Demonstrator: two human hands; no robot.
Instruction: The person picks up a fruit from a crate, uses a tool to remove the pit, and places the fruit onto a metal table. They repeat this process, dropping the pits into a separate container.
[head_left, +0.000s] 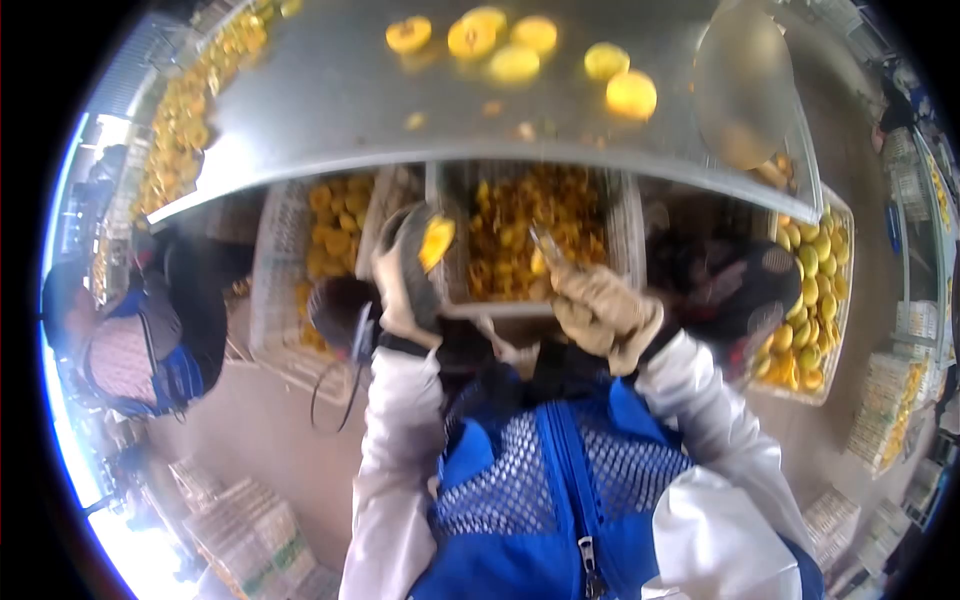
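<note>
My left hand (408, 275), in a pale glove with a dark palm, is closed around a yellow fruit piece (436, 243). In my right hand (605, 310), also gloved, is a small metal tool (540, 240) pointing up and left. The two hands are apart, in front of the metal table's near edge. Beneath them, a crate (460, 308) holds many orange-yellow pieces. Several cut yellow fruit halves (472, 38) lie on the metal table (330, 110).
Cut fruit is heaped at the table's left (180, 135). A crate of whole yellow fruit (808, 300) stands right; another fruit crate (268, 270) is left. A person in blue (150, 350) is at far left. Stacked crates (250, 540) stand on the floor.
</note>
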